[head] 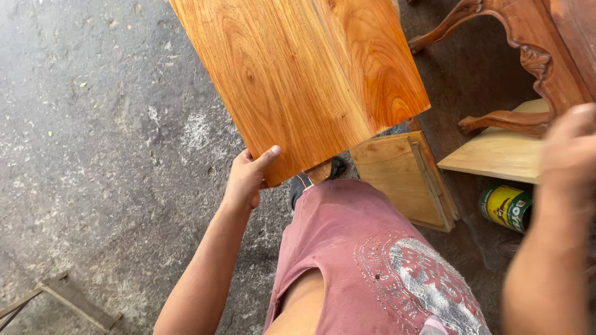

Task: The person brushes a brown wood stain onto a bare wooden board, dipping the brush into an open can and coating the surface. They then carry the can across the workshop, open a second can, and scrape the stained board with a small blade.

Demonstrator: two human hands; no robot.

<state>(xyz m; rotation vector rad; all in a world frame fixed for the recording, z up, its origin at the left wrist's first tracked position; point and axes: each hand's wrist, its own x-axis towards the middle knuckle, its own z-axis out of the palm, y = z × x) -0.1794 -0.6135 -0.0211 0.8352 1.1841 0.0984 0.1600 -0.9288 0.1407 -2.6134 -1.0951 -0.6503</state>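
I see my left hand [247,180] gripping the lower corner of a varnished wooden board [302,58], held tilted above the concrete floor [69,138]. My right hand [587,140], blurred, rests against a carved wooden chair [555,33]; I cannot tell its grip.

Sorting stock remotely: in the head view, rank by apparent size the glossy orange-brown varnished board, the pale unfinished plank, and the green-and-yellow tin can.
1. Glossy orange-brown varnished board, though it is held nearer the camera.
2. Pale unfinished plank, partly hidden.
3. Green-and-yellow tin can.
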